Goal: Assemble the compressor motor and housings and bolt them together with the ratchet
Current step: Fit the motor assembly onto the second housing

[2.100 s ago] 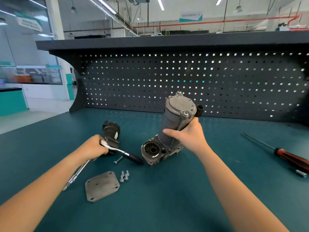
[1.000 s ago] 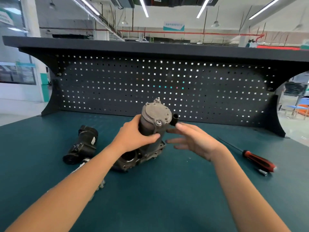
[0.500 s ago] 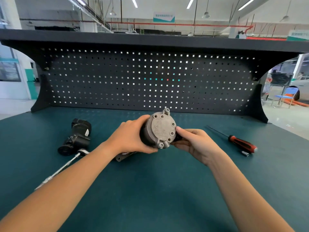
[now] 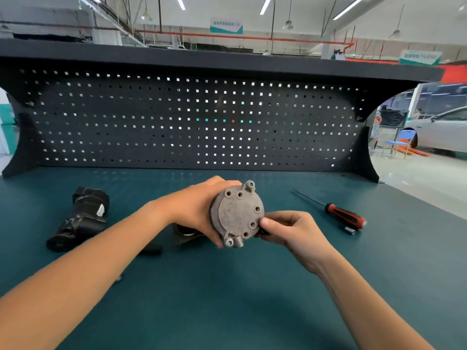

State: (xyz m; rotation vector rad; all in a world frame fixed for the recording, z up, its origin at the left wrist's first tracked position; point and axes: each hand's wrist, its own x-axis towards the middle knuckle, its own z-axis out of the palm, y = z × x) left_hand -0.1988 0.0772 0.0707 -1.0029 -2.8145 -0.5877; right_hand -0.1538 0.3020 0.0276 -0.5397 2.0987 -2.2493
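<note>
A person's left hand (image 4: pixel 199 213) grips the compressor housing (image 4: pixel 236 215) above the bench (image 4: pixel 227 299), round end cap toward the camera, while the right hand (image 4: pixel 293 231) pinches its lower edge.

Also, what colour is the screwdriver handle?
The screwdriver handle is red with black sections, clearest in the head view.

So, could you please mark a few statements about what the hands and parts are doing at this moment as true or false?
1. The left hand grips the compressor housing. True.
2. The right hand holds the screwdriver. False: the screwdriver lies on the bench; the right hand grips the housing at its end cap.
3. The black motor lies on the bench, left of the housing. True.
4. The end cap faces down onto the bench. False: it faces the camera.
</note>
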